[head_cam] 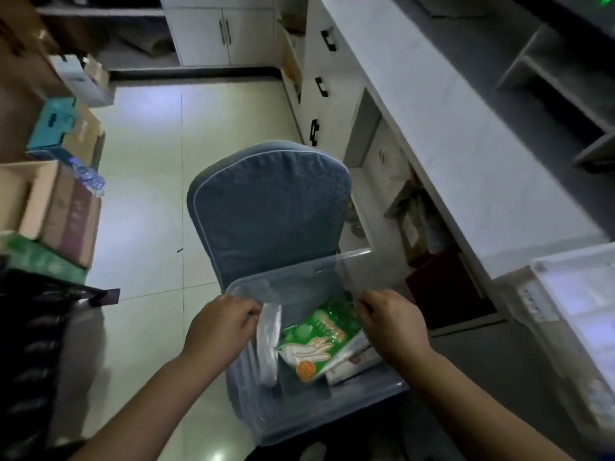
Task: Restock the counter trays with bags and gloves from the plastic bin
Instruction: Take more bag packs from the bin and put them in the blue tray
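A clear plastic bin (319, 417) sits on the seat of a blue padded chair (266, 207). Inside lie a whitish roll of plastic bags (268, 344), a green glove pack (316, 341) printed with a hand, and another pale pack (357, 357) beside it. My left hand (223, 322) and my right hand (391, 319) each curl their fingers round the near edge of the bin's clear lid (299, 277), which is tilted up over the opening. A white compartment tray (579, 294) stands on the counter at the right.
The long white counter (449, 128) runs along the right, with drawers and open shelves of goods below it. Stacked cardboard boxes (63, 211) line the left. The tiled floor (149, 194) lies between them, with white cabinets (219, 31) at the far end.
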`<act>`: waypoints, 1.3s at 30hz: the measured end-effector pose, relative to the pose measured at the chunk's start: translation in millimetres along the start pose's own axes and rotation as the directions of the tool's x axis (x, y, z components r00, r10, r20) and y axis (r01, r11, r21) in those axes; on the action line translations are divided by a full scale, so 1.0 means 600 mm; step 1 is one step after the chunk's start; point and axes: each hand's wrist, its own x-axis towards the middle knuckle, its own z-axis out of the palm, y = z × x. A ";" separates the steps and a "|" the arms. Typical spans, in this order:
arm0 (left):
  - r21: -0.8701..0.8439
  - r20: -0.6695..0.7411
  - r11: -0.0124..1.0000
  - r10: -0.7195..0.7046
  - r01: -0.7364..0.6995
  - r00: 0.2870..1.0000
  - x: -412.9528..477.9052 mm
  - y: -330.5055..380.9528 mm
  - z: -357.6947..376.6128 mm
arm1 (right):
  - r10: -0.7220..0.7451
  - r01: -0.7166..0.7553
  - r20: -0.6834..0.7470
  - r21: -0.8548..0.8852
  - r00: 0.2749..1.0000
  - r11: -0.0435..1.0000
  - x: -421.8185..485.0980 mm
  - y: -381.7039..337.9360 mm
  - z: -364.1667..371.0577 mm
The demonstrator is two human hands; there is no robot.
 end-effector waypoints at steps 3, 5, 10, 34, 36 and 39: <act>0.013 0.046 0.999 -0.038 0.037 0.998 -0.010 -0.049 0.030 | 0.038 -0.040 0.120 0.015 0.992 0.999 0.003 -0.012 0.065; 0.031 0.089 0.999 -0.047 0.044 0.995 -0.013 -0.070 0.055 | 0.106 -0.114 0.192 0.030 0.976 0.993 0.006 -0.003 0.105; 0.155 0.251 0.988 -0.044 0.005 0.967 -0.001 -0.100 0.114 | 0.138 -0.166 0.386 0.039 0.912 0.985 0.017 0.016 0.219; 0.219 0.084 0.975 0.007 -0.026 0.996 0.028 -0.203 0.298 | -0.283 0.307 0.730 0.105 0.622 0.946 0.198 -0.036 0.644; 0.243 0.079 0.969 0.013 -0.032 0.997 0.029 -0.202 0.298 | -0.221 0.123 0.658 0.193 0.720 0.974 0.183 -0.018 0.637; 0.284 0.086 0.958 0.008 -0.032 0.996 0.028 -0.195 0.295 | -0.053 -0.149 0.565 0.306 0.823 0.940 0.154 0.011 0.612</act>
